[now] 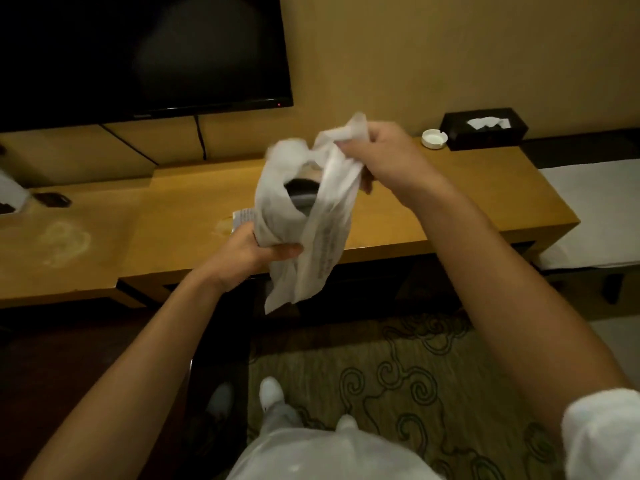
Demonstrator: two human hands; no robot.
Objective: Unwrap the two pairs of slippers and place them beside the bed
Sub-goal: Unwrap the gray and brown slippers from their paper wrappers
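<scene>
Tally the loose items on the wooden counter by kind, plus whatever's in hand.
Ashtray: 1
Tissue box: 1
Dark flat item, blurred: 1
Slipper wrapper, held by left hand and right hand: 1
Total: 4

One wrapper (304, 216), one ashtray (434, 138), one tissue box (483, 128), one television (138, 53).

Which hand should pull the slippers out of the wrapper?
Probably the right hand: it already pinches the wrapper at its open top, by the slippers. The left hand steadies the bottom.
</scene>
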